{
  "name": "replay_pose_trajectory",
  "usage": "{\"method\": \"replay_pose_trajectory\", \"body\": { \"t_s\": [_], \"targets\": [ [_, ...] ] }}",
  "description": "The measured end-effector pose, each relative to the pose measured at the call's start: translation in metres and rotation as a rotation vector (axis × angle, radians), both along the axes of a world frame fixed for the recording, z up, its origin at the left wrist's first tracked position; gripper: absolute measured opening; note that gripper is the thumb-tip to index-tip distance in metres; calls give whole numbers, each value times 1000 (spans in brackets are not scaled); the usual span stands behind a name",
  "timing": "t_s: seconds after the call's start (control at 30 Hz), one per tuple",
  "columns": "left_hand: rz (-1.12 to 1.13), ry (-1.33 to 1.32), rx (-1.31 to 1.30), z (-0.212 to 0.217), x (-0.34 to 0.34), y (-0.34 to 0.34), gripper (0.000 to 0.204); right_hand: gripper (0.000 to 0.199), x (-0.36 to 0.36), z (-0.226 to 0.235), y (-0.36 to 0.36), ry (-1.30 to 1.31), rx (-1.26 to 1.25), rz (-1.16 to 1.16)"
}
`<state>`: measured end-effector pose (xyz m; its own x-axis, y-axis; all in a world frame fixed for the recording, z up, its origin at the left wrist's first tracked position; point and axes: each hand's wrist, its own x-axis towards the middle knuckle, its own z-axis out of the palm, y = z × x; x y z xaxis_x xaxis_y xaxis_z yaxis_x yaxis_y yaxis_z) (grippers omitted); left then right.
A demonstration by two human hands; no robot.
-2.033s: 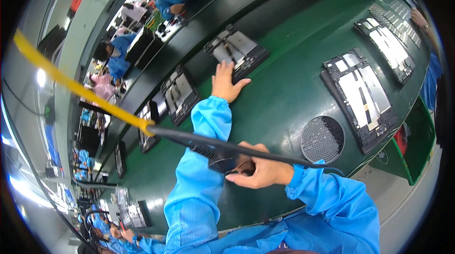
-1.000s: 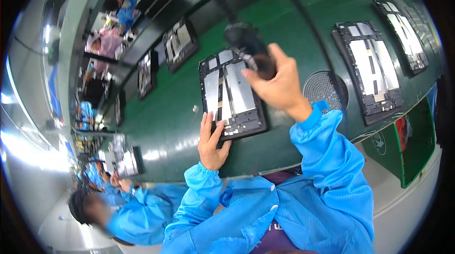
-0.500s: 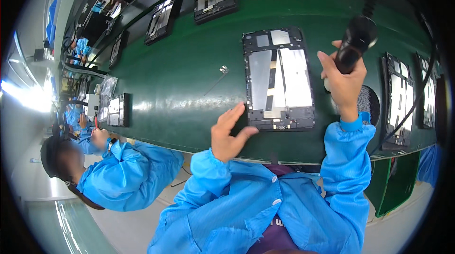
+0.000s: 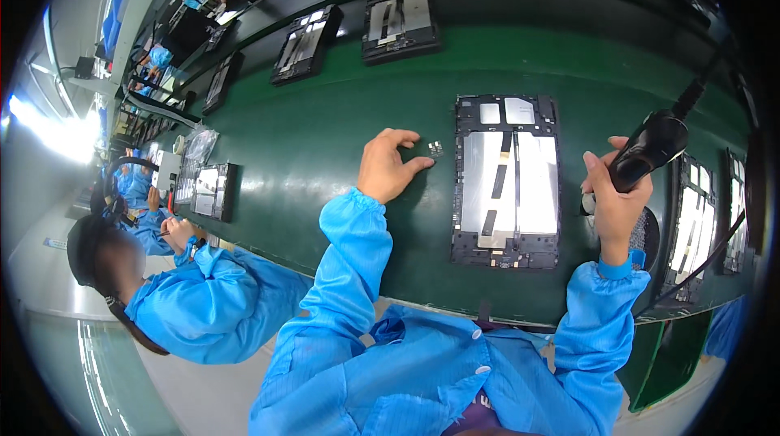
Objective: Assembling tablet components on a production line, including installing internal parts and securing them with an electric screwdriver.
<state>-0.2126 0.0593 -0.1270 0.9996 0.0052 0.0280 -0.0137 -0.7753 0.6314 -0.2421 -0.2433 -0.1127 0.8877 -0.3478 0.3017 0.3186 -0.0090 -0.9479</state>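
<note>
A tablet chassis with a black frame and silvery panels lies flat on the green bench, between my hands. To its left, my left hand hovers with thumb and fingers apart. Just beyond those fingertips is a small cluster of metal bits, which they do not visibly touch. My right hand is wrapped round a black corded tool, shaped like an electric screwdriver, to the right of the chassis. Its working tip is hidden; a pale round piece shows beside the fingers.
More chassis stand along the far edge and at the right. A dark mesh pad lies by my right wrist. The tool's black cord runs up right. At the left a co-worker in blue sits near another chassis.
My left hand has moved from the chassis's lower left side up to the small metal bits. My right hand keeps hold of the tool. The whole view has shifted.
</note>
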Motion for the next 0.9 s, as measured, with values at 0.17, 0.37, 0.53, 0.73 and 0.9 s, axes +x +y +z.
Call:
{"method": "replay_pose_trajectory", "body": {
  "t_s": [0.17, 0.37, 0.53, 0.73, 0.9],
  "targets": [
    [-54, -68, 26, -1, 8, 3, 33, 32, 3, 5, 3, 4, -8, -6],
    [-29, -168, 18, -2, 7, -12, 32, 32, 3, 5, 3, -15, -7, 5],
    [-90, -136, 93, -2, 13, -15, 30, 32, 1, 3, 0, -21, -19, 3],
    [-63, 132, -199, -10, 16, -4, 19, 31, 2, 3, 1, -16, -4, 3],
    [-172, 27, -315, -10, 16, -6, 14, 32, 3, 3, 1, -9, -16, -2]
  ]
}}
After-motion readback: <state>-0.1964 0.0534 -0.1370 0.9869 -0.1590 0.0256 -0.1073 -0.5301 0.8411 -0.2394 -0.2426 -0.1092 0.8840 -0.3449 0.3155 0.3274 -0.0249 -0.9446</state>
